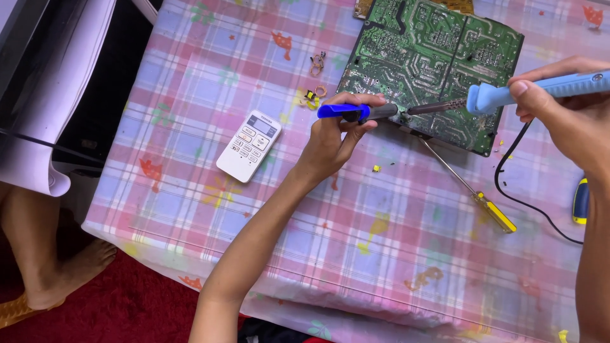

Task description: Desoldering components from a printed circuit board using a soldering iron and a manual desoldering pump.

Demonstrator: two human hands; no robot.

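Hands (330, 136) (565, 114) gripping plastic tools over board (438, 57)

white remote (249, 145), small grey screen (264, 128) on top

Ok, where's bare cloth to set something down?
Free: the wide near stretch of tablecloth below the remote and yellow-handled screwdriver; also the far-left corner above the remote. Crowded: around the circuit board, where both tools meet, plus small parts and the black cord.

Circuit board's (438, 57) top edge and soldering iron's (540, 89) rear cut off.
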